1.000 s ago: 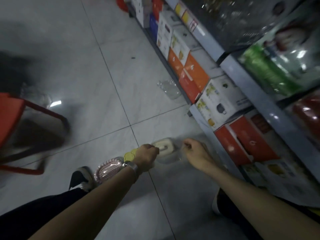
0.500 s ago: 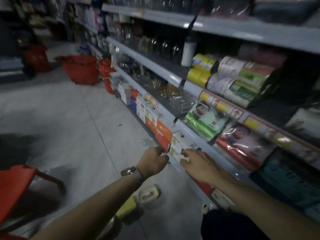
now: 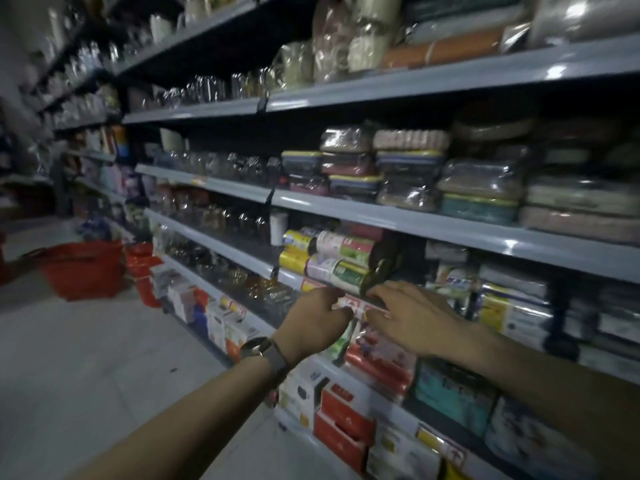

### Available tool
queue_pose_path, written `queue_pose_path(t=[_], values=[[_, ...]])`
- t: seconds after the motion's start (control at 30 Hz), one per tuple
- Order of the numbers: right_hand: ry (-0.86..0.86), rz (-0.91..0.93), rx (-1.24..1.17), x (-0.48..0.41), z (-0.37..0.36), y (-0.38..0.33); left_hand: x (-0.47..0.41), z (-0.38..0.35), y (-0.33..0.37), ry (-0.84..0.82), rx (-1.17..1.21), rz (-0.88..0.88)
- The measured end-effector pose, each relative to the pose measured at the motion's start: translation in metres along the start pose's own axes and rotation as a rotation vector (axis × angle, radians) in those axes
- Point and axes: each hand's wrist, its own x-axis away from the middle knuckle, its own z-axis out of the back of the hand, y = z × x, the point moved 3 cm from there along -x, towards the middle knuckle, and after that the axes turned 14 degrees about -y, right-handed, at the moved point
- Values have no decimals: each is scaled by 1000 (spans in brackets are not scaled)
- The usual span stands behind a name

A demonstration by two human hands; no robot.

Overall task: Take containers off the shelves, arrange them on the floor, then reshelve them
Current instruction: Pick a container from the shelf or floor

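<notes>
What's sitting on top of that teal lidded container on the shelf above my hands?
A clear-wrapped container is stacked on the teal container. Its contents are blurred by glare.

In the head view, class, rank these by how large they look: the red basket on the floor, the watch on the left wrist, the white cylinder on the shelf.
1. Red basket, though it stands farthest.
2. Watch.
3. White cylinder. The watch is nearer, so these two look alike; unsure.
</notes>
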Motion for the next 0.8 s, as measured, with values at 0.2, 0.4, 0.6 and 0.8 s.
queue_pose_path(t=[0.2,0.4,0.6,0.8], values=[[139,-76,-20,66,63,37,-4,7,88,24,-80,-119],[297,-238,13,141,118,95,-29,20,171,51,-165,-230],[457,-409,57,219,159,157,-49,-8,239,67,-230,-350],[474,-565,178,277,181,218,-74,-58,307,-4,-183,-489]])
